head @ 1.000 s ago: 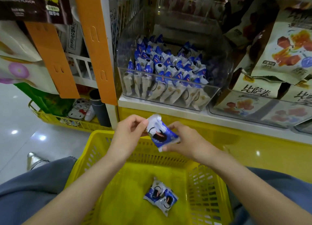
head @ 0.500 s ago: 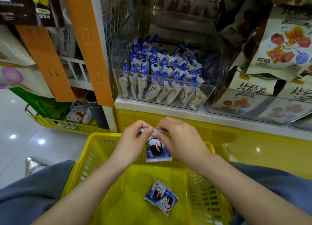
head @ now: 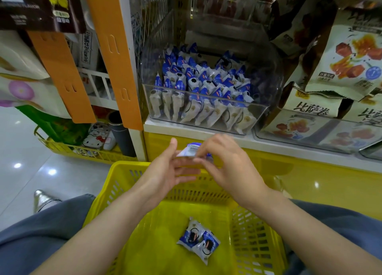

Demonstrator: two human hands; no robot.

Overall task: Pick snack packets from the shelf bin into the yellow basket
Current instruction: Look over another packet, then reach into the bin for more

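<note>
Head view, both hands meet just above the far rim of the yellow basket [head: 124, 170]. The right hand [head: 229, 167] has its fingers curled, and its fingertips [head: 199, 158] pinch the lower edge of a blue-and-white snack packet [head: 191, 149]. The left hand [head: 165, 171] is spread, palm turned toward the right hand, thumb pointing up and fingers straight. The packet's near corner lies against those fingers, but motion blur hides whether they truly bear on it. The packet sits between the two hands, over the basket's far edge and below the white shelf ledge [head: 196, 130].

Down on the basket floor lie two more packets [head: 198, 240] of the same kind, touching and partly overlapping. The basket rests between the person's grey-blue trouser legs [head: 41, 237].

Beyond the hands, the clear shelf bin [head: 256, 113] stands on the ledge, filled with rows of upright blue-and-white packets [head: 202, 84]. Just to its right, a second clear bin [head: 310, 138] holds beige bags printed with red pieces. Left of the bin, orange slotted strips [head: 115, 58] run along the shelf upright. Another yellow basket [head: 82, 150] sits on the glossy floor, and a silver shoe [head: 41, 198] shows near the left knee.
</note>
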